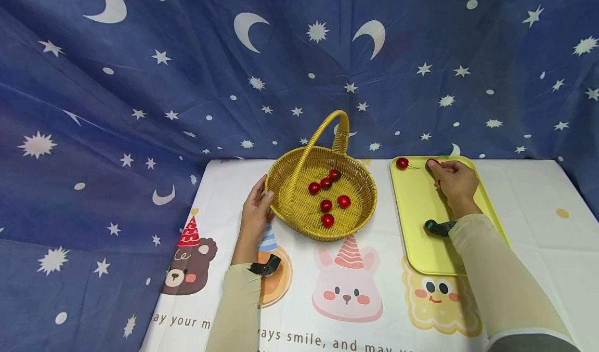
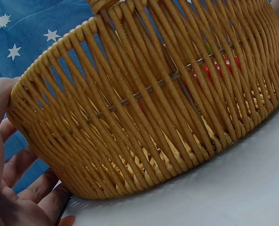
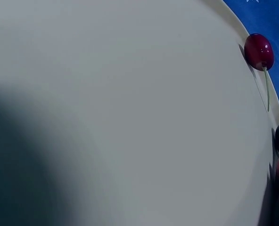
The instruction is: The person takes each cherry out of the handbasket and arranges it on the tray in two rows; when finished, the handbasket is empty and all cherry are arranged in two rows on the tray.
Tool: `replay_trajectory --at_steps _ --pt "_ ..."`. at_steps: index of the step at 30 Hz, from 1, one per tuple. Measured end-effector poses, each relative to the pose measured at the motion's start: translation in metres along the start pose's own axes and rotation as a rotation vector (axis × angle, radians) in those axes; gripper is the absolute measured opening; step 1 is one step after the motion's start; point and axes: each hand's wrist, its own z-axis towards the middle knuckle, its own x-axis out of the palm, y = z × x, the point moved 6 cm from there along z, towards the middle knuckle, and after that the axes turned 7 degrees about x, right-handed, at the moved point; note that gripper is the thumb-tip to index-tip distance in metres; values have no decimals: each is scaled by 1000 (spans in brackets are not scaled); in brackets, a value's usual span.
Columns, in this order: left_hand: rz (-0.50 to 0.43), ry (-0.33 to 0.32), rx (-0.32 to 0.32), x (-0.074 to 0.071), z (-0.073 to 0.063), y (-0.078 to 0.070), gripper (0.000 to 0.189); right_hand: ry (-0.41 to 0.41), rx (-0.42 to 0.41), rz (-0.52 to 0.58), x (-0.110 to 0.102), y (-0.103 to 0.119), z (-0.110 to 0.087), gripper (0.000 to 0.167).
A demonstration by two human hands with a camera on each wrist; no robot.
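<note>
My left hand [image 1: 255,211] grips the left side of a yellow wicker basket [image 1: 357,178], thumb on the rim and fingers against the outer wall. The woven side [image 2: 149,103] fills most of the left wrist view. Several red cherries [image 1: 326,205] lie spread over the basket's bottom. At the far edge of a yellow tray [image 1: 416,237], my right hand [image 1: 458,184] pinches a dark red cherry [image 1: 431,161] between thumb and fingers. Another cherry [image 1: 402,163] with a green stem rests in the tray's far left corner; the right wrist view shows this stemmed cherry [image 3: 258,51] against the rim.
The basket's tall arched handle [image 1: 343,133] rises above its rim. Under everything is a white tablecloth [image 1: 299,279] printed with cartoon figures and lettering. A dark blue curtain [image 1: 290,45] with moons and stars hangs right behind the table and along its left side.
</note>
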Motion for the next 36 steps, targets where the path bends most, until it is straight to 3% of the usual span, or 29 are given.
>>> replay_trajectory --at_steps 13,27,36 --pt "9 0 14 0 0 0 53 -12 3 -25 0 -1 2 62" --pt "12 6 19 0 -1 0 52 -19 17 -43 -2 0 0 61" --pt "3 6 13 1 -1 0 53 51 15 62 -5 3 -1 53"
